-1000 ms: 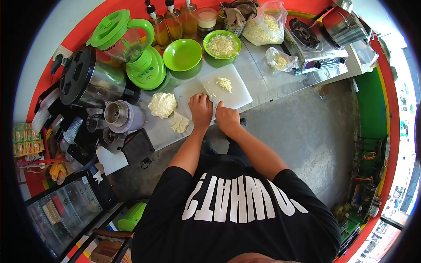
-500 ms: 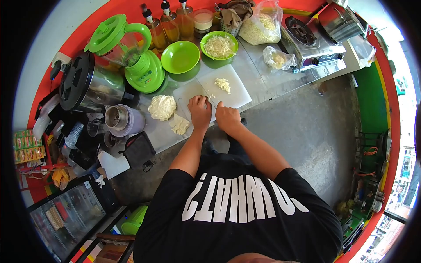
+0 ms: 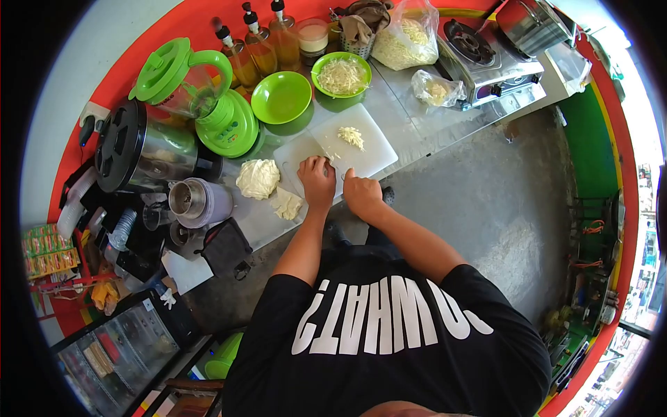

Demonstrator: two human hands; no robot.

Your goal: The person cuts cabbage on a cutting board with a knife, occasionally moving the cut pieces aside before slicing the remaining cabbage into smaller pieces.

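A white cutting board (image 3: 369, 158) lies near the counter's edge. My left hand (image 3: 317, 182) rests on it with fingers curled down; whatever they press on is mostly hidden, perhaps a piece of cabbage. Just to its right, my right hand (image 3: 363, 193) is closed round a knife, whose blade (image 3: 340, 171) shows only as a thin strip between the hands. Beyond the hands sits a small pile of shredded cabbage (image 3: 351, 137), with a few loose shreds nearer. Left of the board are a pale cabbage head (image 3: 258, 178) and a loose cabbage leaf (image 3: 287, 203).
Behind the board stand a green bowl (image 3: 281, 98) and another bowl of shreds (image 3: 340, 75). A green blender (image 3: 226, 125) and a lidded steel container (image 3: 156, 149) are at left. Farther right are a bag of shreds (image 3: 405, 45) and a gas stove (image 3: 479, 59).
The view has shifted slightly. Both hands keep nearly the same place on the board, with the right one slightly lower.
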